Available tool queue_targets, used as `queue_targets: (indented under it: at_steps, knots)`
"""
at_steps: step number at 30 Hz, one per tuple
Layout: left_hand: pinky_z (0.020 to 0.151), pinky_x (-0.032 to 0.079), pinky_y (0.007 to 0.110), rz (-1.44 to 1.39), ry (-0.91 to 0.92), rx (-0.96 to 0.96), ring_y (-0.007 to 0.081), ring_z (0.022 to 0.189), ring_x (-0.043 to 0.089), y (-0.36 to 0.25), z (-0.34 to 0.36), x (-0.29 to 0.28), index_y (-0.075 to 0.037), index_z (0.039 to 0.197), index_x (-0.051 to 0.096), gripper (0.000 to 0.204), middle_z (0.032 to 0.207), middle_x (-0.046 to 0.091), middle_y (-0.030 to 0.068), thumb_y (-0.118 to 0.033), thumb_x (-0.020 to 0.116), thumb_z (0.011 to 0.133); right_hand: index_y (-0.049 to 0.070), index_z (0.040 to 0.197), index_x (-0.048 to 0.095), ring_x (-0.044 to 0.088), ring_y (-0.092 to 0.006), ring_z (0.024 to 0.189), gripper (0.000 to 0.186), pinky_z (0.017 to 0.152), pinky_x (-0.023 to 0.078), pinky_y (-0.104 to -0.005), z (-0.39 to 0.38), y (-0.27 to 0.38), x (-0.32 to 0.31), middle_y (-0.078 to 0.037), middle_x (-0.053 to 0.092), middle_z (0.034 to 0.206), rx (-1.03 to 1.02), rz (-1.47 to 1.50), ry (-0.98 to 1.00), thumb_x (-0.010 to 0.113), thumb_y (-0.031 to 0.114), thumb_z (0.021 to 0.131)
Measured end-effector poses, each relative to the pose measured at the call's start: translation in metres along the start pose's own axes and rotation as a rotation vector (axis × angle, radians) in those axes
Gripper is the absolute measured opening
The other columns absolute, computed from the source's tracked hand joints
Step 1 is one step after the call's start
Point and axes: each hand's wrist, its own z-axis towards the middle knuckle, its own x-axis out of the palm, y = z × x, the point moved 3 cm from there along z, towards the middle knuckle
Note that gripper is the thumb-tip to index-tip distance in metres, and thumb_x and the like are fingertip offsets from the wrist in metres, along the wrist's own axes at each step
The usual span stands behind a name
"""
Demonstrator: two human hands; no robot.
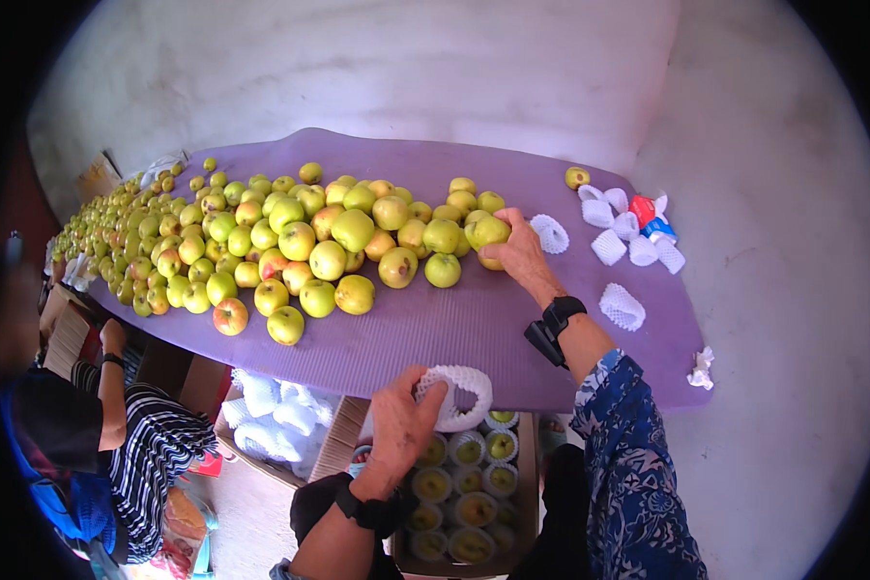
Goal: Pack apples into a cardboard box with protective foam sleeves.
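My right hand grips a yellow-green apple at the right end of a large pile of green, yellow and red-blushed apples spread over the purple ridged mat. My left hand holds a white foam mesh sleeve at the mat's near edge, its fingers closed on it. Just below my hands is a cardboard box of apples in foam sleeves. A loose white sleeve lies right of my right hand, and another sits farther down the mat.
Several foam sleeves and a red-and-blue packet lie at the mat's right end. A box of white foam sleeves stands below the table. Another person with a striped garment is at the left. A pale wall rises behind.
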Motion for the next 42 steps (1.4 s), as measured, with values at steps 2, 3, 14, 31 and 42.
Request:
queue_targets:
  at_steps: [2,3,14,31,42]
  knots:
    - [0.064,0.049,0.041,0.012,0.001,0.027,0.0391,0.071,0.064,0.000,-0.001,0.003,0.000,0.093,0.065,0.027,0.075,0.064,0.0227,-0.024,0.067,0.082,0.005,0.124,0.051,0.058,-0.0293,0.110,0.066,0.096,0.044,-0.0361,-0.015,-0.002,-0.007,-0.015,0.061,0.116,0.008,-0.007,0.026,0.079,0.011,0.065]
    - [0.064,0.049,0.043,0.034,0.008,0.043,0.0408,0.072,0.063,0.001,0.000,0.005,0.001,0.092,0.064,0.027,0.076,0.063,0.0233,-0.024,0.067,0.082,0.005,0.124,0.051,0.058,-0.0293,0.110,0.066,0.096,0.044,-0.0361,-0.024,-0.005,-0.011,-0.015,0.061,0.116,0.010,-0.021,0.028,0.079,0.011,0.065]
    - [0.072,0.050,0.046,0.159,-0.122,0.076,0.0414,0.081,0.065,0.008,0.007,-0.006,-0.005,0.105,0.066,0.029,0.083,0.067,0.0229,-0.025,0.063,0.084,0.004,0.130,0.049,0.058,-0.0206,0.105,0.073,0.092,0.046,-0.0322,-0.107,-0.033,-0.022,-0.011,0.061,0.113,0.201,0.146,0.235,0.079,0.006,0.064]
    - [0.067,0.049,0.048,0.197,-0.185,0.053,0.0407,0.075,0.064,0.004,0.011,-0.004,-0.004,0.092,0.061,0.022,0.076,0.065,0.0197,-0.023,0.064,0.082,0.005,0.128,0.049,0.056,-0.0174,0.111,0.063,0.094,0.047,-0.0331,-0.172,0.058,-0.036,-0.007,0.059,0.119,0.087,0.886,0.242,0.076,0.003,0.071]
    - [0.065,0.049,0.048,0.305,-0.095,0.094,0.0410,0.075,0.065,0.007,0.009,0.006,-0.004,0.090,0.064,0.030,0.074,0.065,0.0217,-0.033,0.069,0.081,0.005,0.121,0.057,0.052,-0.0127,0.116,0.061,0.103,0.038,-0.0289,-0.195,0.080,-0.017,0.000,0.059,0.116,-0.146,0.635,0.433,0.081,0.001,0.065]
